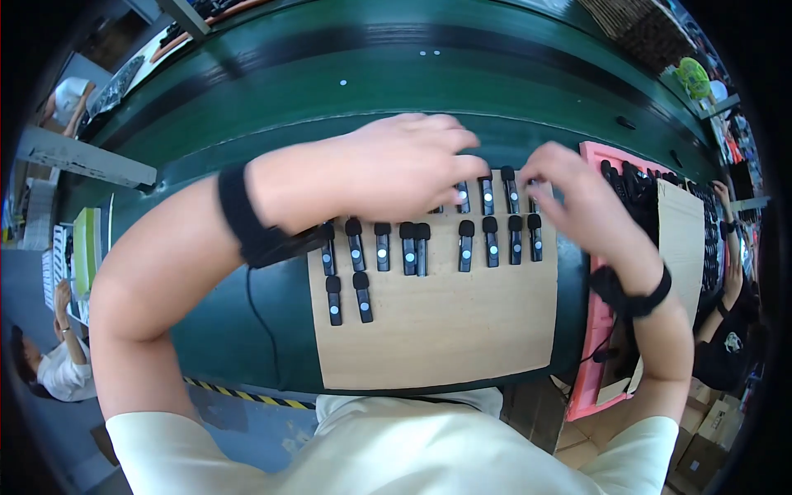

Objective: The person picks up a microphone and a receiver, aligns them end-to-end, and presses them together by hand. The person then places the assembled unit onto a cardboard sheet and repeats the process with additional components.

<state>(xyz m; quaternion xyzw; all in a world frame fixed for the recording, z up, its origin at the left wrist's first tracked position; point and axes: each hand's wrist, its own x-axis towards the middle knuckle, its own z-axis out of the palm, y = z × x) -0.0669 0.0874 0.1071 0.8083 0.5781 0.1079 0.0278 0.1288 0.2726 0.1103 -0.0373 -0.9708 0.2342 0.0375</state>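
Observation:
Small black clip-on microphones with foam tops and pale round dots lie in rows on a cardboard sheet [429,346]. My left hand [396,169] spreads over the far row, its fingers apart and slightly blurred. Its fingertips cover the top of one microphone [463,198] and hide part of that row. At the sheet's far right corner, the curled thumb and fingers of my right hand [569,194] close around the top of a microphone [534,200]. Nearer to me, another row includes a microphone [466,246], and two more, one of them a microphone [363,299], sit at the left.
A pink tray [587,330] stands to the right, with black parts and a cardboard piece [681,235] in it. Beyond the sheet runs a green bench surface [289,107]. A grey metal post [87,157] juts in at left. Other people work at both sides.

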